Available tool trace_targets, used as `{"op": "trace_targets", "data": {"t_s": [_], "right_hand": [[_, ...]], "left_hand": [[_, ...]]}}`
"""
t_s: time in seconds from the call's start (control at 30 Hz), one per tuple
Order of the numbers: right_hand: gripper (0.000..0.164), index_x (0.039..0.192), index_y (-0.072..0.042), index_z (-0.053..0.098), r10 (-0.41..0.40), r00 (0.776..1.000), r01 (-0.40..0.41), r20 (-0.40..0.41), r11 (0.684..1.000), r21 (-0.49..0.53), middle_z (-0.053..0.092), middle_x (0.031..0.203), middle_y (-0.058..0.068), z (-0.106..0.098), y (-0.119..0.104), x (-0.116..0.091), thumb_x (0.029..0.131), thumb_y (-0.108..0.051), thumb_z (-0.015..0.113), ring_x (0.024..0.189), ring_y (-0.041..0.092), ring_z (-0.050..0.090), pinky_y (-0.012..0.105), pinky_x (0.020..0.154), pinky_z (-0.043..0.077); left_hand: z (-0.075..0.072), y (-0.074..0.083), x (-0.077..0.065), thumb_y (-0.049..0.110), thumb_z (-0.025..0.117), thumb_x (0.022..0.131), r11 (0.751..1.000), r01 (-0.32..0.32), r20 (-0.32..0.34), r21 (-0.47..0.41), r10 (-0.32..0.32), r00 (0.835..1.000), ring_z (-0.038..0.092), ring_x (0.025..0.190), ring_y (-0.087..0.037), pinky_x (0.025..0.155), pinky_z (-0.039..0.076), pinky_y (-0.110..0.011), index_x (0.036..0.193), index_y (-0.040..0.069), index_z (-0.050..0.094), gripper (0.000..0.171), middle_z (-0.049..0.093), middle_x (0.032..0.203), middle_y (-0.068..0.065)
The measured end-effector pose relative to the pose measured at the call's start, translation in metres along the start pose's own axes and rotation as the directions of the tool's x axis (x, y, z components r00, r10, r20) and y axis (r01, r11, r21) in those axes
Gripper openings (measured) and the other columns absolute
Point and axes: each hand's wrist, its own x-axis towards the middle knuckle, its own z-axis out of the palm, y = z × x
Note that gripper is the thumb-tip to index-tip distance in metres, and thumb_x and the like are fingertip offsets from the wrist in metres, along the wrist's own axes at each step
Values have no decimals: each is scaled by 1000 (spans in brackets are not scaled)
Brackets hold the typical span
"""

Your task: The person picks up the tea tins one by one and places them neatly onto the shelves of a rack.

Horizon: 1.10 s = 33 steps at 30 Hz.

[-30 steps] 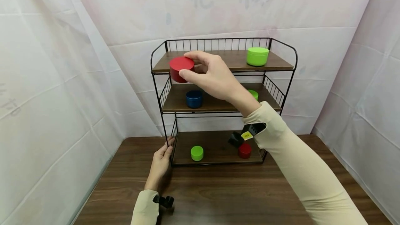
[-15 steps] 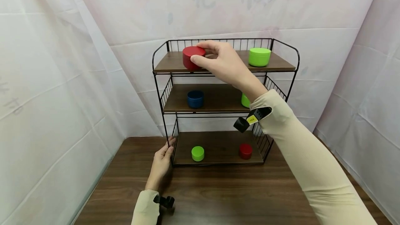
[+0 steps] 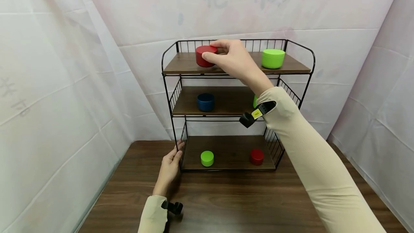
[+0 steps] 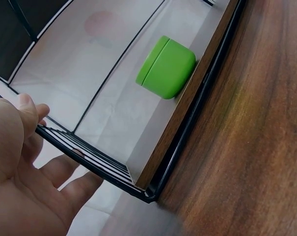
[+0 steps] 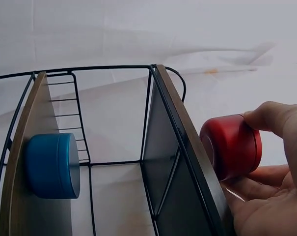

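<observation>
A red round tin (image 3: 205, 56) is pinched between the thumb and fingers of my right hand (image 3: 234, 58), at the left part of the top shelf board (image 3: 185, 64). In the right wrist view the tin's base is right at that board's front edge. My left hand (image 3: 170, 164) grips the lower left wire side of the black three-tier rack (image 3: 175, 132), thumb inside and fingers outside. On the bottom tier a green round tin (image 4: 168, 68) sits near that hand. A blue tin (image 5: 52, 165) stands on the middle tier, below the red one.
A larger green tin (image 3: 273, 59) stands at the top tier's right. My right forearm mostly hides another green tin (image 3: 255, 101) on the middle tier. A second red tin (image 3: 257, 157) sits bottom right. The rack stands on a wooden table (image 3: 226, 200), with white cloth (image 3: 136, 10) behind.
My right hand has carried the red tin right and slightly up, from in front of the rack's left side to the top board. The left hand keeps its grip on the rack.
</observation>
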Motion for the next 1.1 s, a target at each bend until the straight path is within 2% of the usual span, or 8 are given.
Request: {"op": "trace_targets", "data": {"t_s": [0.13,0.33,0.53,0.6,0.7,0.83,1.0,1.1], "right_hand": [[53,145,-9,59,15,1000,-15,9,1000,-18,69,132,7,1,-2,4,98,-32,69,108,14,65,27,89,54],[51,143,-8,61,41,999,-40,14,998,-57,69,134,7,4,-7,7,99,-33,68,114,12,63,25,90,52],[42,134,-10,68,51,999,-49,16,994,-97,71,128,6,3,-8,6,100,-34,68,111,12,62,25,88,50],[40,131,-10,70,58,998,-56,12,992,-117,71,126,6,3,-8,6,100,-35,68,109,13,60,26,86,49],[38,125,-9,72,72,997,-70,7,988,-137,71,122,6,4,-10,7,99,-36,68,105,15,58,27,81,47],[38,123,-7,71,89,996,-88,2,986,-141,71,120,7,7,-10,9,99,-37,68,102,17,57,28,79,47],[60,148,-11,54,121,993,-120,-7,979,-163,61,146,7,6,-10,2,99,-43,67,128,16,57,30,101,51],[70,158,-14,42,80,996,-86,-43,985,-148,49,158,7,5,-8,-10,99,-43,66,142,17,51,34,113,46]], "left_hand": [[-2,2,-1,19,47,111,1000,4,-2,13,-4,1000,38,151,-31,106,31,-2,149,7,55,41,41,163,-13],[-3,5,-3,21,45,111,999,8,-2,40,-8,1000,38,151,-31,114,36,-22,150,8,55,42,40,163,-13],[-1,4,-5,18,46,111,999,-29,-23,30,29,999,39,149,-35,108,33,-7,148,4,56,41,42,161,-17],[0,4,-5,17,46,111,998,-45,-26,36,46,999,40,148,-36,108,34,-8,147,3,56,40,43,161,-18],[-1,5,-4,18,46,111,998,-44,-29,46,45,999,40,148,-35,113,37,-20,147,5,57,40,43,160,-17],[-2,6,-3,21,46,111,999,-3,-27,47,4,1000,40,149,-31,117,37,-37,148,9,57,40,43,162,-14],[0,5,-2,20,46,111,999,14,-6,32,-13,1000,38,150,-32,117,36,-49,150,6,54,42,40,163,-14],[3,4,-1,20,44,112,1000,9,19,20,-9,1000,36,151,-34,118,35,-53,151,5,51,43,38,164,-16]]}}
